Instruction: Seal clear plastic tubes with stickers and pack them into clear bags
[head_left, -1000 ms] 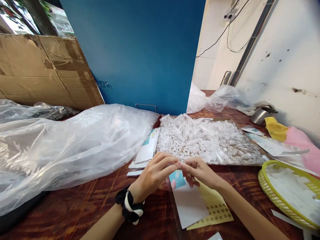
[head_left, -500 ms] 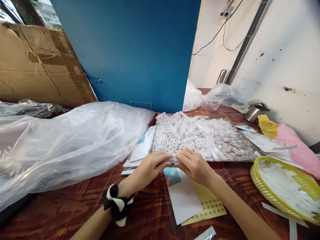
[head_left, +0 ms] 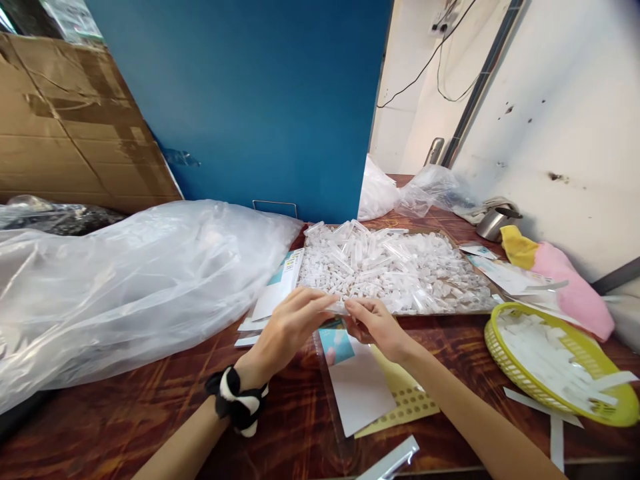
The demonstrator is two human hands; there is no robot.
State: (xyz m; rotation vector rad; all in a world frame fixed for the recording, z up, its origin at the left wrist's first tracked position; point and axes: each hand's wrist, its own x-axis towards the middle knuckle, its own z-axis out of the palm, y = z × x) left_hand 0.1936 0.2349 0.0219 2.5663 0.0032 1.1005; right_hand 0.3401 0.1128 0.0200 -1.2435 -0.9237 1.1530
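Between my fingertips is a small clear plastic tube (head_left: pixel 339 308), mostly covered by the fingers. My left hand (head_left: pixel 287 328) pinches its left end, fingers laid over the top. My right hand (head_left: pixel 379 328) grips the other end with thumb and forefinger. Just beyond lies a shallow tray (head_left: pixel 440 313) heaped with clear tubes and small white plastic pieces (head_left: pixel 365 260). Beneath my hands are a white card (head_left: pixel 360 393) with a blue printed corner and a yellow sheet of round stickers (head_left: pixel 407 400).
A large translucent bag (head_left: pixel 150 287) spreads over the left side. At right stands a yellow basket (head_left: pixel 510 357) of white strips, near a pink and yellow cloth (head_left: pixel 555 270) and a metal cup (head_left: pixel 496 225). A blue panel (head_left: pixel 240 107) rises behind the tray.
The view has shifted slightly to the right. My right hand has turned, its thumb now showing against the tube, and my left fingers have straightened over it. A white strip now juts from the basket.
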